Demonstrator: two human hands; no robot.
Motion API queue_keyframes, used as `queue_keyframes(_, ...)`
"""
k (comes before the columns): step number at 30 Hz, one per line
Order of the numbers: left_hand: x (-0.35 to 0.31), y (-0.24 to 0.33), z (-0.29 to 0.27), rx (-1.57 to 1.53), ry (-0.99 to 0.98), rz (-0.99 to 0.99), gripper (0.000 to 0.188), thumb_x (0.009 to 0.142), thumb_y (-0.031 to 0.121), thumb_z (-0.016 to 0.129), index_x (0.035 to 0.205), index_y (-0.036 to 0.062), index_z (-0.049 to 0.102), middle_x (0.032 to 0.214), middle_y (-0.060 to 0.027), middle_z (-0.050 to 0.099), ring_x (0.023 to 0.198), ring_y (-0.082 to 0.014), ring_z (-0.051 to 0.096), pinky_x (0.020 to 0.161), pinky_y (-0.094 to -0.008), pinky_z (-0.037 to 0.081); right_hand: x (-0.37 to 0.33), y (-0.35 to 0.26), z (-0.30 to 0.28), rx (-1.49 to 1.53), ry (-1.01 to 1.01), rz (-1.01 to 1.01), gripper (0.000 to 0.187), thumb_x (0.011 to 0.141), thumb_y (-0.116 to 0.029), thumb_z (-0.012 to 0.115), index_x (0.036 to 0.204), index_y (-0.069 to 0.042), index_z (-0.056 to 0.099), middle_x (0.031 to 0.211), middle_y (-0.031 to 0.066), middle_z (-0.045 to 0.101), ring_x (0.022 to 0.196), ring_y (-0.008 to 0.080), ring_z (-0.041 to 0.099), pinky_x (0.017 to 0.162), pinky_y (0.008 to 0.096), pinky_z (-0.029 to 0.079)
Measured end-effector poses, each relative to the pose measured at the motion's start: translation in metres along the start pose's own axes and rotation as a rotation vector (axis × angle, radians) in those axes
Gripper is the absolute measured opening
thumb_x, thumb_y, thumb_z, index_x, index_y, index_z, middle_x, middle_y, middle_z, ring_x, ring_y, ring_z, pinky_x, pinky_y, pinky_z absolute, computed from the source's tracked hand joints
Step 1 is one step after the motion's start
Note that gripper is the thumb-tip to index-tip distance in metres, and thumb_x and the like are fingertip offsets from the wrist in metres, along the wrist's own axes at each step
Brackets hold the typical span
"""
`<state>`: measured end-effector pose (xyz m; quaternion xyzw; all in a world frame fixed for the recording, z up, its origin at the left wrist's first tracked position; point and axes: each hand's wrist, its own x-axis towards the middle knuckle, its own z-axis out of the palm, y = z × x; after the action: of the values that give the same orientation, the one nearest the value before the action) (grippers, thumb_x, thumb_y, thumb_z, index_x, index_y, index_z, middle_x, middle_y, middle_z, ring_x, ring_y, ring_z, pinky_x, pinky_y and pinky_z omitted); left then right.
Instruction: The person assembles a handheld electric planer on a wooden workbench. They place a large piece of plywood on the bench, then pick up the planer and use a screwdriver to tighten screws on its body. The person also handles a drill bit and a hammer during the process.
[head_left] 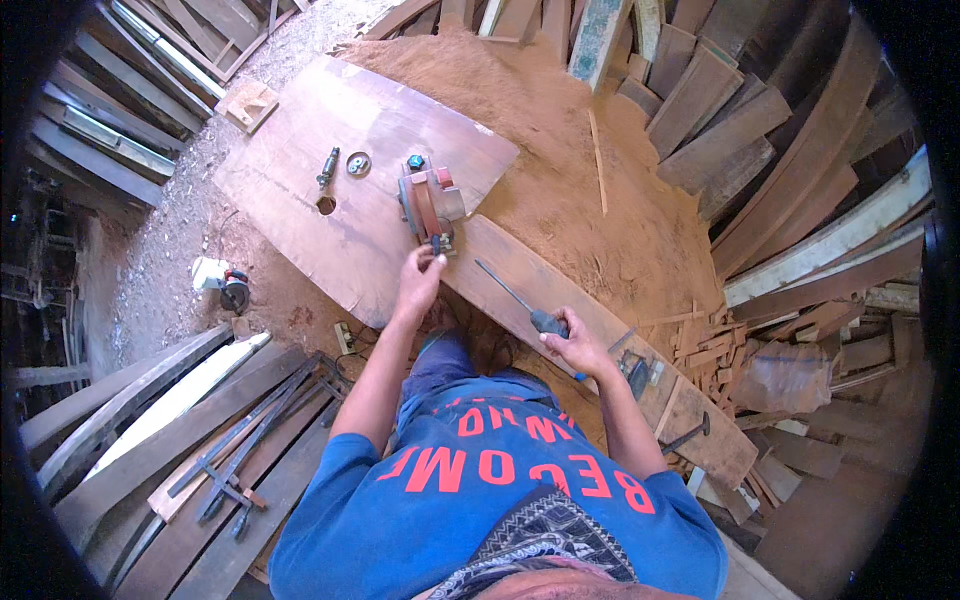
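A power tool [428, 205] with a reddish-brown body rests on the pale board, near its right side. My left hand [420, 280] is at the tool's near end, thumb and fingers pinched together at a small dark fitting; whether a loose part sits between them is too small to tell. In my right hand [578, 345] is a screwdriver [512, 290], its long thin shaft pointing up and left over the narrow plank. The dark handle is wrapped by my fingers, and a bit of blue shows below the hand.
On the wide board [300, 120] lie a dark slim tool [327, 168] and a small round metal part [358, 163], close to a hole. A hammer [686, 432] lies on the plank [600, 330]. Sawdust [560, 130] heaps behind; clamps [230, 485] and timber [150, 400] fill the left.
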<state>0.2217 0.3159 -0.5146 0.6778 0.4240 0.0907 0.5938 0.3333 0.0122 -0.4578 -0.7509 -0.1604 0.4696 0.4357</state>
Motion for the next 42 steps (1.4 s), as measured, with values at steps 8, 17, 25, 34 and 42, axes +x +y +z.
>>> queue_keyframes(8,0.146,-0.014,0.025,0.122,0.274,-0.001,0.059,0.081,0.028,0.073,0.123,-0.0059,0.049,0.11,-0.0262,0.065,0.104,-0.039,0.063,0.094,-0.0447,0.048,0.086,-0.024,0.032,-0.238,0.218,0.038,0.043,0.083,-0.023,0.071,0.115,-0.002,0.05,0.1,0.0177,0.061,0.097,0.0294,0.059,0.087,0.0405,0.047)
queue_keyframes(17,0.145,0.024,-0.042,-0.599,0.121,-0.373,0.028,0.092,0.028,0.059,0.108,0.0061,0.053,0.076,-0.0051,0.058,0.062,-0.0167,0.06,0.055,-0.0338,0.054,0.095,-0.073,0.048,-0.055,0.389,-0.035,0.04,0.085,-0.013,0.069,0.121,-0.004,0.057,0.104,0.0106,0.063,0.095,0.0195,0.059,0.086,0.0331,0.048)
queue_keyframes(25,0.116,-0.019,-0.106,-1.247,0.1,-0.432,0.026,0.096,0.031,0.037,0.104,0.0096,0.048,0.072,-0.0028,0.049,0.063,-0.0179,0.054,0.054,-0.0349,0.051,0.094,-0.181,0.051,-0.306,0.257,-0.349,0.036,0.088,-0.017,0.066,0.122,-0.004,0.06,0.112,0.0187,0.066,0.105,0.0289,0.064,0.09,0.0371,0.05)
queue_keyframes(34,0.117,0.014,-0.093,-1.26,0.365,-0.53,0.022,0.093,0.031,0.053,0.098,0.0128,0.043,0.084,-0.0048,0.048,0.074,-0.017,0.052,0.067,-0.0359,0.055,0.122,-0.229,0.055,-0.584,0.221,-0.521,0.037,0.086,-0.019,0.067,0.118,0.0,0.062,0.108,0.0238,0.067,0.099,0.0395,0.066,0.085,0.0428,0.053)
queue_keyframes(42,0.12,0.009,-0.091,-1.292,0.335,-0.585,0.024,0.094,0.038,0.05,0.1,0.0157,0.043,0.082,-0.004,0.05,0.072,-0.0179,0.055,0.063,-0.0382,0.055,0.13,-0.239,0.054,-0.476,0.21,-0.421,0.032,0.087,-0.017,0.066,0.111,0.004,0.066,0.101,0.0255,0.069,0.093,0.0386,0.068,0.082,0.0413,0.053)
